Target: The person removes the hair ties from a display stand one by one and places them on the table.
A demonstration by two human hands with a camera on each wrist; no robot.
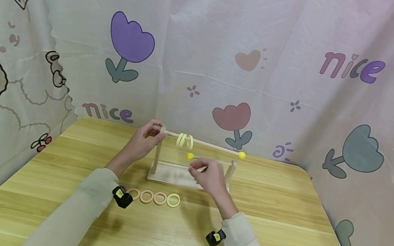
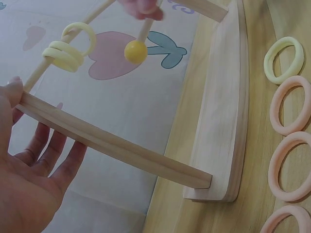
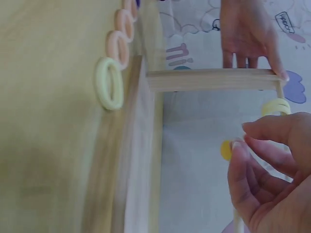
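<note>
My left hand [image 1: 146, 138] grips the top of the left post [image 1: 157, 155] of a wooden stand, thumb at the rod's end and fingers behind the post. Pale yellow rings [image 1: 184, 140] hang on the long upper rod [image 1: 213, 145], which ends in a yellow ball [image 1: 242, 155]. A shorter rod with another yellow ball [image 1: 189, 156] reaches left from the right post [image 1: 230, 170]. My right hand [image 1: 209, 175] is just in front of this shorter rod. Its fingers are loosely bent, and I see nothing between thumb and fingertips [image 3: 236, 144].
In front of the stand's base [image 1: 172, 175], a row of rings lies on the wooden table [image 1: 160, 244]: a pale yellow ring [image 1: 168, 202] at the right end, pinkish rings [image 2: 290, 166] to its left. A printed cloth [image 1: 193, 52] hangs behind the table.
</note>
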